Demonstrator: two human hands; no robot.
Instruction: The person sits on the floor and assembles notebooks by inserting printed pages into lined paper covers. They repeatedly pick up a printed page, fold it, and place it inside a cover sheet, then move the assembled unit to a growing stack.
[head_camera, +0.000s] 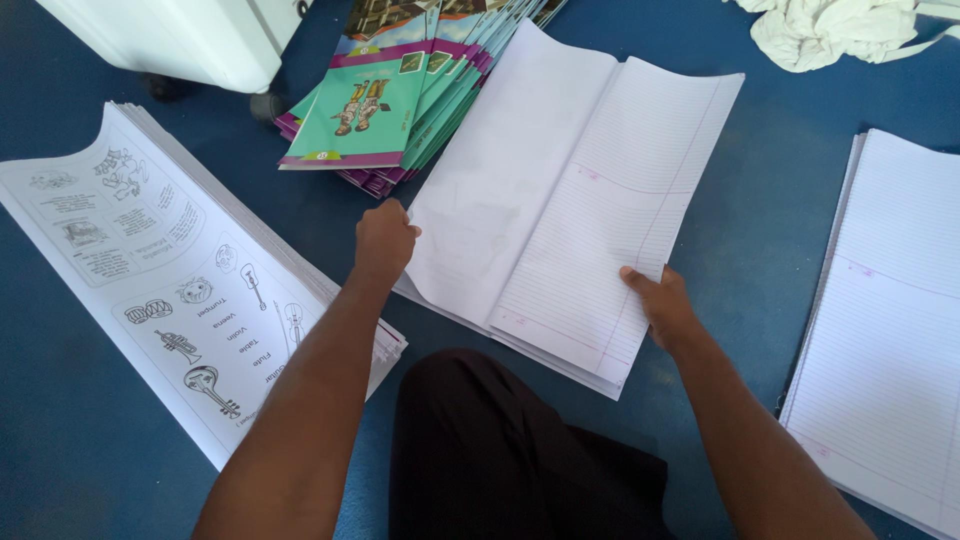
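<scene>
A person seated on a blue floor (780, 230) works a stack of large white ruled paper sheets (590, 200) lying at the middle of the floor, its long sides running away toward the far edge. The left hand (384, 242) is closed on the near-left edge of the top sheet, a blank white one, which curls up slightly under the grip. The right hand (660, 302) pinches the near-right corner of the ruled sheets, thumb on top and fingers tucked beneath. Just beyond the left hand, toward the far edge, a fanned pile of teal and purple printed booklet covers (390, 100) touches the far-left side of the held stack. Along the left edge of the floor lies a thick stack of white sheets printed with black line drawings of musical instruments (160, 280); the left forearm crosses its near-right corner. A second stack of white ruled paper (890, 340) lies at the right edge, well apart from the hands. A crumpled white cloth (830, 30) sits at the far-right corner, and a white wheeled unit (190, 40) stands at the far-left corner.
</scene>
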